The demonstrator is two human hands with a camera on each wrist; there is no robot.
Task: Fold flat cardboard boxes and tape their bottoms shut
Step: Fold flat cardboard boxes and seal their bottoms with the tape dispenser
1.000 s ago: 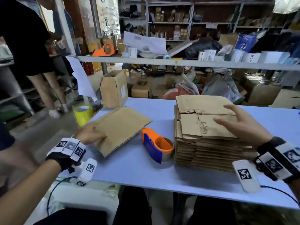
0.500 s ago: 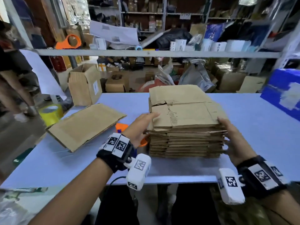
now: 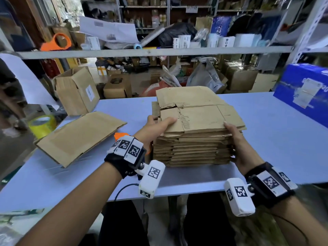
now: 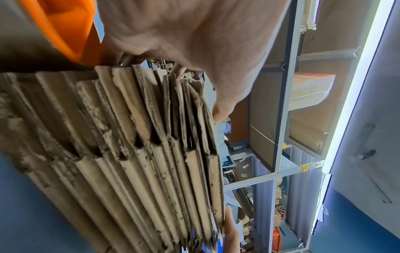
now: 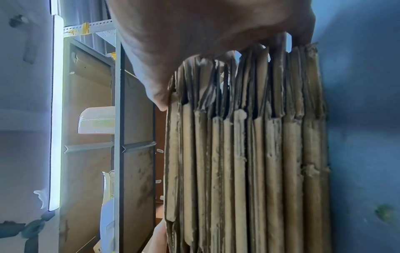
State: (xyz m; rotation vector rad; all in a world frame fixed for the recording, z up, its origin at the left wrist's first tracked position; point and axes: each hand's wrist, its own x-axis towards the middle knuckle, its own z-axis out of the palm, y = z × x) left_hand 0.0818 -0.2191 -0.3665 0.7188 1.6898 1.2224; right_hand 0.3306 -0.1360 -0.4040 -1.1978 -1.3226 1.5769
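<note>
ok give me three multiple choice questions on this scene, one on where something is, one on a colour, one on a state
1. Where does the single flat cardboard sheet lie?
A. on top of the stack
B. on the table, left of the stack
C. on the shelf

2. What colour is the tape roll at the table's left edge?
A. yellow
B. red
C. black

3. What is the left hand doing?
A. hanging idle
B. holding scissors
C. gripping the stack of flat boxes

Answers: 1 B, it rests on the blue table apart from the stack; 2 A, its rim shows yellow; 3 C, thumb on top, fingers at the stack's left side, with the right hand gripping the other side.
</note>
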